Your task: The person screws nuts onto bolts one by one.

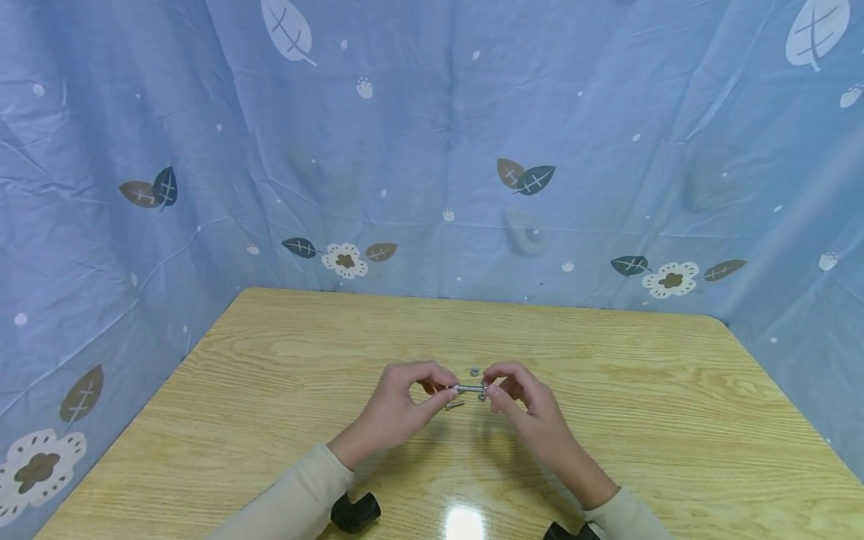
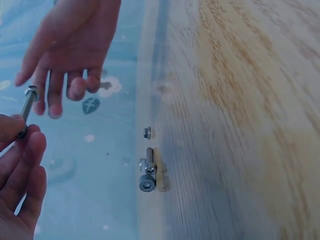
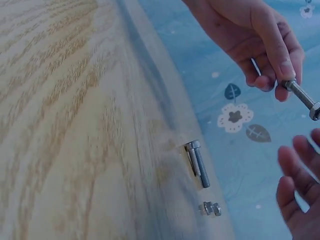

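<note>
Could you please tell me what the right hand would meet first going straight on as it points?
The right hand would probably meet the nut on the bolt the left hand pinches; depth is unclear.

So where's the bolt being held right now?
In the head view, the held bolt is low and central, one end pinched in the left hand, its nut beside the right hand.

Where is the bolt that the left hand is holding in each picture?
Head: the bolt is in the lower half, slightly right of centre.
Left wrist: near the left edge, just above mid-height.
Right wrist: near the right edge, above mid-height.
Shared landmark: the left hand pinches one end in every view.
</note>
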Demonstrator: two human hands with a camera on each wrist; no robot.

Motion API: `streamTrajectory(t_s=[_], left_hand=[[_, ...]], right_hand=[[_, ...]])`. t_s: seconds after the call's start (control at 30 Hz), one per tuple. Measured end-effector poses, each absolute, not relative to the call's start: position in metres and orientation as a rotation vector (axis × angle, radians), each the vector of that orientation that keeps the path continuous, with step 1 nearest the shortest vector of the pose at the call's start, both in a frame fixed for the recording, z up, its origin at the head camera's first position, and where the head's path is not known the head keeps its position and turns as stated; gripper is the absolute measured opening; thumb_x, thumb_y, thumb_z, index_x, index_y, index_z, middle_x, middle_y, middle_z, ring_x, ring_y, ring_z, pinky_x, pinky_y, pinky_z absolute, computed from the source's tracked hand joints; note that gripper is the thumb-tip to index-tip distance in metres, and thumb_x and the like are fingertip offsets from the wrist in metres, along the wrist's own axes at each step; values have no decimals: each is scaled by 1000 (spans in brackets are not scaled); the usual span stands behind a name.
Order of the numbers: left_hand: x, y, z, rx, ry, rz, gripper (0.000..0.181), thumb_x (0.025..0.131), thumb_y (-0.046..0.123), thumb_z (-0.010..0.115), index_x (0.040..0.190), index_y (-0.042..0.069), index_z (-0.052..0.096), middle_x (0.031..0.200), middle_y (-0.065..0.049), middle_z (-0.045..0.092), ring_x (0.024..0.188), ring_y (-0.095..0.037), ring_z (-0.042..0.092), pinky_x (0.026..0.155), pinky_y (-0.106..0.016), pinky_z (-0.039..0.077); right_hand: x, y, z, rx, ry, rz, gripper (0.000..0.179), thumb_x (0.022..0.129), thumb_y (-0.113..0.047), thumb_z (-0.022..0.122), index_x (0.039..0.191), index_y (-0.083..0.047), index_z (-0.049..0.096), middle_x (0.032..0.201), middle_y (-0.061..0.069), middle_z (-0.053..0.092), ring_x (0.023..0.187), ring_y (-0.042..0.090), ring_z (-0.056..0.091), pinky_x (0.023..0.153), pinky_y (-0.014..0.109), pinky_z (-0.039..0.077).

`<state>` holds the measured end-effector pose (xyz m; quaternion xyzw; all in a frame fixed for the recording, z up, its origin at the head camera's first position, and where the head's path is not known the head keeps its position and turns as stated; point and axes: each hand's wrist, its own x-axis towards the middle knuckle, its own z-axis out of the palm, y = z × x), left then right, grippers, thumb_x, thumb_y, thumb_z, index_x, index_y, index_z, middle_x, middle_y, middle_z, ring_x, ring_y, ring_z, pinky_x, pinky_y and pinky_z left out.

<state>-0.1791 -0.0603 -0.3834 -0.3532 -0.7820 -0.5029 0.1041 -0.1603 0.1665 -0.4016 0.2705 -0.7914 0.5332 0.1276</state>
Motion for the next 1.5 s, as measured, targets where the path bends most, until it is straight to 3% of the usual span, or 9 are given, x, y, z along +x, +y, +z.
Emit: streamTrajectory(t_s=[0.13, 0.3, 0.57, 0.7, 0.83, 0.97, 1.27, 1.5], left_hand=[[-180, -60, -383, -1031, -2312, -1487, 4, 91, 18, 68, 93, 20, 71, 94, 4, 74, 76, -4, 64, 73, -25, 55], [-181, -60, -382, -1031, -2311, -1488, 4, 91, 20, 68, 92, 23, 71, 94, 2, 74, 76, -4, 64, 73, -25, 55], [-181, -59, -379, -1032, -2309, -1497, 7, 90, 15, 69, 92, 21, 71, 93, -2, 74, 78, -4, 64, 73, -25, 55], [-179, -59, -378, -1014, -2329, -1488, 5, 90, 16, 69, 94, 16, 72, 94, -1, 74, 78, -3, 63, 73, -25, 54], [-179, -58, -377, -1006, -2333, -1479, 7, 90, 17, 69, 95, 12, 72, 93, -1, 74, 77, -3, 63, 73, -24, 55], [-179, -58, -376, -1016, -2322, -1473, 4, 90, 16, 70, 93, 17, 72, 93, -2, 74, 77, -3, 63, 73, -24, 55], [-178, -58, -376, -1020, -2324, -1484, 6, 90, 16, 69, 94, 21, 71, 94, -2, 74, 77, -3, 64, 73, -24, 55], [-179, -58, -378, -1008, -2318, -1468, 5, 90, 15, 69, 94, 14, 72, 93, 1, 74, 76, -3, 63, 73, -24, 55]], right_hand=[[-162, 168, -401, 861, -2228, 1553, 25, 92, 0, 61, 116, -9, 57, 104, 4, 62, 78, 12, 58, 71, 25, 50], [-164, 168, -400, 910, -2175, 1540, 22, 89, 4, 63, 107, -8, 60, 96, 3, 63, 76, 10, 57, 69, 24, 50], [-164, 168, -397, 828, -2239, 1518, 16, 94, -3, 60, 104, -14, 63, 92, 4, 66, 76, 9, 58, 68, 25, 50], [-163, 167, -398, 795, -2270, 1510, 20, 95, -6, 60, 110, -19, 62, 99, 3, 66, 78, 9, 59, 70, 25, 50], [-164, 167, -400, 869, -2220, 1505, 27, 90, 0, 64, 114, -13, 59, 100, 3, 63, 76, 10, 57, 69, 24, 51], [-165, 167, -400, 888, -2197, 1503, 24, 89, 2, 65, 110, -9, 61, 93, 4, 64, 74, 9, 57, 68, 24, 50], [-161, 166, -397, 758, -2284, 1523, 19, 93, -8, 63, 109, -19, 63, 99, -1, 66, 80, 8, 60, 70, 25, 50], [-164, 167, -399, 884, -2185, 1533, 27, 87, 3, 67, 111, -8, 60, 100, 5, 62, 77, 10, 57, 67, 23, 51]])
